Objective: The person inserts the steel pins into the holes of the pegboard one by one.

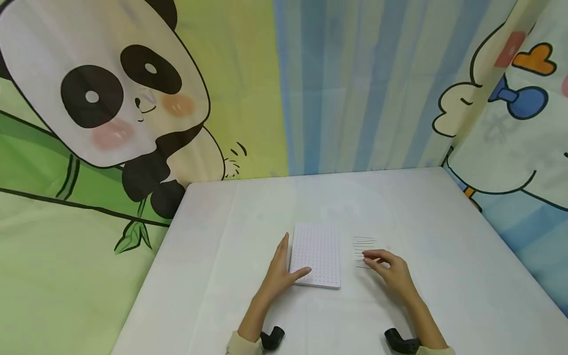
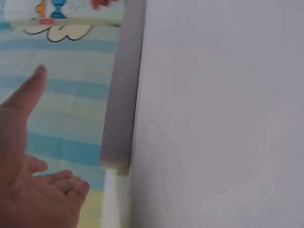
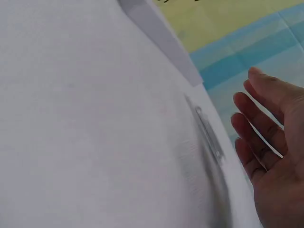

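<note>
A white board (image 1: 316, 254) dotted with rows of small holes lies on the white table. My left hand (image 1: 280, 271) is at its left edge, fingers extended and thumb reaching over the near left corner. The left wrist view shows the board's side (image 2: 124, 90) beside the left hand (image 2: 42, 185); contact there is unclear. Right of the board, several thin dark rods (image 1: 366, 240) lie in a column, roughly parallel. Over the nearer ones is my right hand (image 1: 392, 271), its thumb and index finger apart, with nothing visible between them. Loosely bent fingers of the right hand (image 3: 275, 128) show in the right wrist view.
The white tabletop (image 1: 222, 276) extends around the board and rods. Printed cloth with a panda (image 1: 106, 98) hangs behind and to the left; more patterned cloth (image 1: 523, 162) hangs at the right. Black wrist devices (image 1: 272, 338) sit on both forearms.
</note>
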Motion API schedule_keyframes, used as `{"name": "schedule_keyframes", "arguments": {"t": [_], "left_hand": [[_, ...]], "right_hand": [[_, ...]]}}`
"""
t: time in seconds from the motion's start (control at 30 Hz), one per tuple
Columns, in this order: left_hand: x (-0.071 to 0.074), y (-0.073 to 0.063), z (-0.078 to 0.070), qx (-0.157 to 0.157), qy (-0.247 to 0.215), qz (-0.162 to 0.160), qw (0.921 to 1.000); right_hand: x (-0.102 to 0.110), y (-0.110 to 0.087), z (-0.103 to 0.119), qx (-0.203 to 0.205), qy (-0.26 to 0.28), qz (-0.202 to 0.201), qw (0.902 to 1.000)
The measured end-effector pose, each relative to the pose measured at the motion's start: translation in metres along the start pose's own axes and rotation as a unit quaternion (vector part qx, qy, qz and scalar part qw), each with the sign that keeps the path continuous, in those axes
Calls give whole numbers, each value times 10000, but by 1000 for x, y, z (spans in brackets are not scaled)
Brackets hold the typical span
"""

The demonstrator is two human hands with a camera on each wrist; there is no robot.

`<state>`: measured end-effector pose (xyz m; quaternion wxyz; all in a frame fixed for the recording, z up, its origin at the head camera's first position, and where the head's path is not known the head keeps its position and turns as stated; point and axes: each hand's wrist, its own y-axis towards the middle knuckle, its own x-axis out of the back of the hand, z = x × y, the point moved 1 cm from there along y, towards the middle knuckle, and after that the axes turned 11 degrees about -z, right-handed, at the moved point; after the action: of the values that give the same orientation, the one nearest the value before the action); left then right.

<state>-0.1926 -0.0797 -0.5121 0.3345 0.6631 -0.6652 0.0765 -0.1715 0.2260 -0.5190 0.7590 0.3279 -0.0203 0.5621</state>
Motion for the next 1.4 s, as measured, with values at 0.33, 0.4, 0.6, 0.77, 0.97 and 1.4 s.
{"name": "schedule_keyframes", "arguments": {"t": [0.33,0.4,0.6,0.77,0.97,1.4], "left_hand": [[-20,1,31,-180,-229,786,9965],[-22,-1,33,-119,-259,832,9961],[-23,1,33,-167,-216,857,9959],[-23,1,32,-210,-187,878,9957],[-23,2,32,-208,4,905,9957],[-24,2,32,-100,146,916,9956]], "right_hand": [[-9,-4,-28,-40,-625,-194,9978],[-9,-6,-31,97,-749,-157,9970],[-13,-3,-32,551,-914,-138,9942],[-13,-2,-30,642,-901,-174,9937],[-15,-2,-30,778,-1036,-111,9915],[-16,-4,-30,921,-991,-167,9907]]}}
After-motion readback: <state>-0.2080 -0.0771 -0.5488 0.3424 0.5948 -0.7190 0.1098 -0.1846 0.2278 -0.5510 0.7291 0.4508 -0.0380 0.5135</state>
